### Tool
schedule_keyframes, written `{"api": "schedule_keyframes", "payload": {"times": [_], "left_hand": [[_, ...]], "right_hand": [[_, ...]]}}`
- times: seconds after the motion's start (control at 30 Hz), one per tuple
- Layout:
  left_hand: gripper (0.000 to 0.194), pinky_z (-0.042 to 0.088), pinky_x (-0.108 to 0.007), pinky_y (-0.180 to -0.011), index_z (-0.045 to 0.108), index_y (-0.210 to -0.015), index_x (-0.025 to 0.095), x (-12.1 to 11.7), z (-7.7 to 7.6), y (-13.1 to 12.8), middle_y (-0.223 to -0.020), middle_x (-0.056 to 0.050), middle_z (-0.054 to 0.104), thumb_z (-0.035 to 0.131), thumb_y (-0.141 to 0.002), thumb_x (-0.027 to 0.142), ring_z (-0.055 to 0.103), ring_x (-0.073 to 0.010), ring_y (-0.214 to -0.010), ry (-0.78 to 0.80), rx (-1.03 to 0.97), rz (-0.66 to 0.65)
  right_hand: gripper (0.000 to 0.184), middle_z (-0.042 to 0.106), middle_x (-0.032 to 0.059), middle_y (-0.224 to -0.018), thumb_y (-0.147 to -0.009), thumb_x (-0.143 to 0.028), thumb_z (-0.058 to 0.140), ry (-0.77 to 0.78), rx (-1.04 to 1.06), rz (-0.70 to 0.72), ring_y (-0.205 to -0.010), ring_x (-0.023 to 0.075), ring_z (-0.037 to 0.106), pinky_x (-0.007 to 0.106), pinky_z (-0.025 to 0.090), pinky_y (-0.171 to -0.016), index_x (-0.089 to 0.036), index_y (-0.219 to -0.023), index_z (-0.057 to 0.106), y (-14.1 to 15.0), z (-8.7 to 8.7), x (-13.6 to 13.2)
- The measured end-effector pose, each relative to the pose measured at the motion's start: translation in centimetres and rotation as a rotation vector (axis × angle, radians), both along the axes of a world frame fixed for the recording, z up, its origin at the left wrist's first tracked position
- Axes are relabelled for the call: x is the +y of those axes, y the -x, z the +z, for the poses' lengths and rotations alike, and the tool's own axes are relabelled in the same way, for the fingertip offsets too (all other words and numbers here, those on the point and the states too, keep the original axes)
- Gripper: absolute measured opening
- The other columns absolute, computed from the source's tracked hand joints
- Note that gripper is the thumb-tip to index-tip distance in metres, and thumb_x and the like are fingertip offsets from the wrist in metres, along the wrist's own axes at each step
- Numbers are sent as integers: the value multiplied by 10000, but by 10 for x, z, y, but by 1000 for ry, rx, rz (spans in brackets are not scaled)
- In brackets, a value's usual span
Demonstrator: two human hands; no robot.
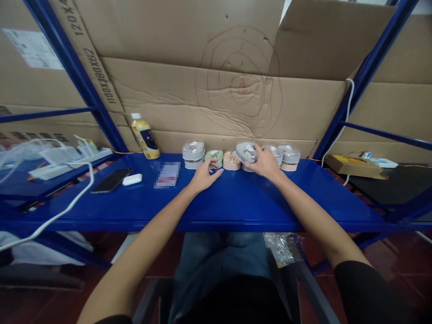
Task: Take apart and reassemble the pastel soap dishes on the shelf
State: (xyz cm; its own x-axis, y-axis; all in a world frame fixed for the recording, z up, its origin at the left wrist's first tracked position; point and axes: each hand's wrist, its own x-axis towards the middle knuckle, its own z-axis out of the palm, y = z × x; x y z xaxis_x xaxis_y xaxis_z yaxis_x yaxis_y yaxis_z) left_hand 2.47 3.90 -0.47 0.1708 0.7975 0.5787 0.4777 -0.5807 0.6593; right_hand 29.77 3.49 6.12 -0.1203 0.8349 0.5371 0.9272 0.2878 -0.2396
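Note:
A row of small rounded cases stands along the back of the blue shelf table. My right hand is closed on a grey case with a clear lid, which looks slightly raised above whatever is beneath it. My left hand rests by a green case, its fingers apart and the thumb stretched out; whether the fingertips touch the case I cannot tell. Between the hands sits a peach case. A two-high stack of grey cases stands left of the green one. Another stack is at the right end, beyond my right hand.
On the blue table, a phone with a blurred screen, a white earbud case and a dark phone lie at left. A yellow bottle stands behind them. Cardboard backs the table; blue posts flank it.

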Motion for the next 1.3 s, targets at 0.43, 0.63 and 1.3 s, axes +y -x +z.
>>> {"api": "schedule_keyframes", "payload": {"times": [0.43,0.63,1.3], "left_hand": [[257,559,-455,-940,602,-1098,209,-5,9,2,-1069,-93,712,646,-888,351,684,-271,-1030,-63,50,185],[532,397,-689,-1098,541,-1276,136,-2,24,13,-1374,-270,541,727,-835,368,492,-495,-1319,-133,128,622],[772,481,-559,-1093,425,-1508,136,49,37,39,-1433,-277,499,722,-870,454,573,-454,-1329,85,214,849]], "right_hand": [[927,590,351,-1290,-803,-726,704,-92,-30,-187,-1235,488,514,641,401,-1021,-32,-1399,554,39,-16,67],[803,560,353,-1301,-863,-638,636,-65,-35,-217,-1274,522,455,667,324,-1056,-3,-1351,581,34,-18,62],[504,667,248,-1037,-998,-511,485,-327,64,-178,-1061,406,569,582,426,-956,-78,-1038,741,-6,-15,9]]}}
